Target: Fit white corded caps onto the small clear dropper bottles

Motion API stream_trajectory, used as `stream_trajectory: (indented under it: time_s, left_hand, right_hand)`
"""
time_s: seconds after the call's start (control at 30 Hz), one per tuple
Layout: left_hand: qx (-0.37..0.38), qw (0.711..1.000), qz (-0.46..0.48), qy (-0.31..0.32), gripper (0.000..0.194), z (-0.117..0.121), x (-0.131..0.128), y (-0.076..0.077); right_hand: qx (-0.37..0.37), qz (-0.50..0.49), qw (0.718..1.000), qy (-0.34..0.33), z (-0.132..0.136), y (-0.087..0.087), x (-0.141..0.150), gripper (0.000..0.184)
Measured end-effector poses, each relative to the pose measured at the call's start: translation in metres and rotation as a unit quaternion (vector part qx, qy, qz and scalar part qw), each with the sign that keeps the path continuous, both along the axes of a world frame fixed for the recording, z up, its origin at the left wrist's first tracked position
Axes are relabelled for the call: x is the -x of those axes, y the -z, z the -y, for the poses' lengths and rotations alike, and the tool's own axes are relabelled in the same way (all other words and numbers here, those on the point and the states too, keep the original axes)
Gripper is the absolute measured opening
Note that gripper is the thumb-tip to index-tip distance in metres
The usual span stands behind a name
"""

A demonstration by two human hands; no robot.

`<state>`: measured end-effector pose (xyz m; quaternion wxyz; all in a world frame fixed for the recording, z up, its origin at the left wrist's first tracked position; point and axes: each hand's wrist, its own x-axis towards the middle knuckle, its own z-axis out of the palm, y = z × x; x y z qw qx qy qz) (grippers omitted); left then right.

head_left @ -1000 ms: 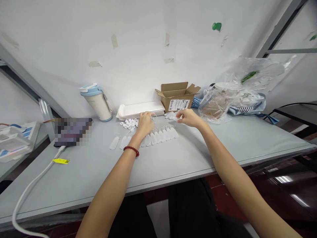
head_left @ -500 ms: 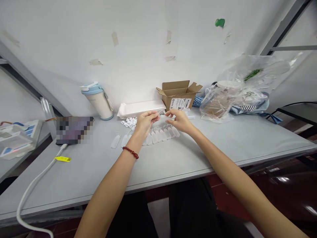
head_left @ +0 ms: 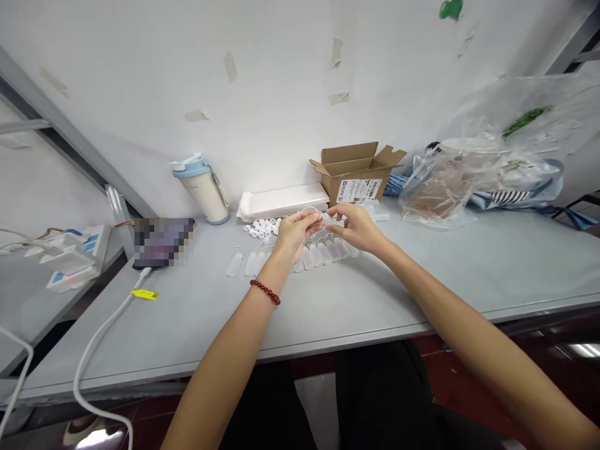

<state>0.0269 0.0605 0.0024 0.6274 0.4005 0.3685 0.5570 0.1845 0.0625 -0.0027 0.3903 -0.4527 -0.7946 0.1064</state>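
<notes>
Above the row of bottles, my left hand is closed in a pinch on a thin white curved tube, which loops up over its fingers. Fingertip to fingertip with it, my right hand pinches a small translucent plastic piece; most of that piece is hidden by the fingers. Below the hands lie several small flat translucent bottles side by side, some with thin tubes at their tops. At the row's left end one bottle lies apart. White caps sit in a loose heap behind my left hand.
An open cardboard box stands at the back, with translucent pieces before it. Left of it are stacked white trays and a tumbler. A phone with a cable lies left; a clear plastic bag stands right.
My right hand has come left from the pieces beside the box, and my left hand has lifted; both now meet over the row. The view has turned slightly left.
</notes>
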Motion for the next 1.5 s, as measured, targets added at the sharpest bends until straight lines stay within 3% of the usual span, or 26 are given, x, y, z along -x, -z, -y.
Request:
stream_trajectory:
  time_s: [0.37,0.67,0.8,1.37,1.5]
  left_hand:
    - [-0.054,0.992,-0.114,-0.004,0.009,0.01,-0.0045,-0.0019]
    - [-0.12,0.972,-0.198,-0.032,0.016,0.0097,-0.0043,-0.0029]
    - [-0.143,0.957,-0.245,-0.059,0.014,0.0075,-0.003,-0.0011]
    - [-0.171,0.937,-0.301,-0.042,0.023,0.0054,0.0001,0.0012]
    - [-0.145,0.951,-0.272,-0.037,0.023,0.0054,-0.0001,0.0]
  right_hand:
    - [-0.059,0.091,0.994,-0.005,0.0025,0.0031,0.0016,0.017]
    - [-0.057,0.093,0.994,-0.011,0.0045,0.0024,0.0027,0.02]
    - [-0.064,0.065,0.996,-0.009,0.0056,0.0022,0.003,0.03]
    - [-0.105,0.064,0.992,-0.032,0.0014,0.0073,0.0029,0.022]
    - [-0.098,0.049,0.993,-0.035,0.0024,0.0054,0.0039,0.015]
